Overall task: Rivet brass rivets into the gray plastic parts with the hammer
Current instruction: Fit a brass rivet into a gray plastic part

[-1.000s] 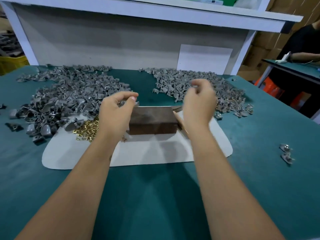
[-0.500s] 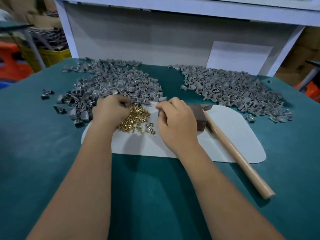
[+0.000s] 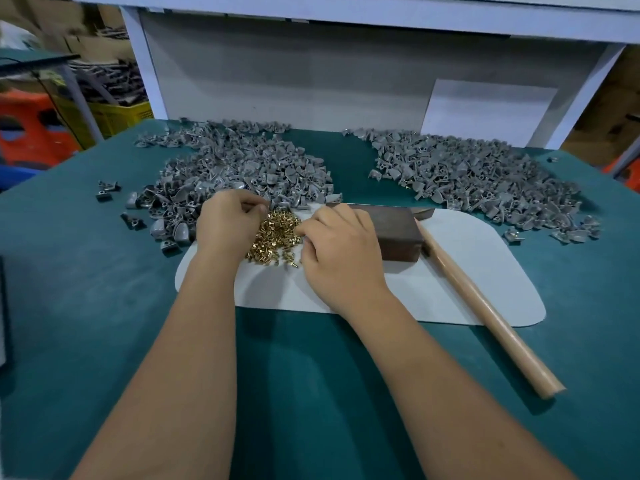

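Observation:
A heap of brass rivets (image 3: 275, 233) lies on the white mat (image 3: 467, 265) between my two hands. My left hand (image 3: 228, 225) sits at the heap's left edge, its fingers curled and pinching what looks like a small gray plastic part from the left pile of gray parts (image 3: 235, 171). My right hand (image 3: 341, 245) reaches in from the right, its bent fingertips pinching at the rivets. The hammer (image 3: 485, 306) lies untouched on the mat with its wooden handle pointing toward me on the right. A dark metal block (image 3: 394, 230) stands behind my right hand.
A second pile of gray parts (image 3: 467, 181) spreads at the back right. A few loose gray parts (image 3: 107, 188) lie at the far left on the green table (image 3: 86, 289). A white panel (image 3: 311, 71) closes off the back. Crates and stools stand beyond the table's left edge.
My view has turned left. My right hand has moved from the block's front to the rivet heap. My left hand has shifted from the gray pile toward the rivets.

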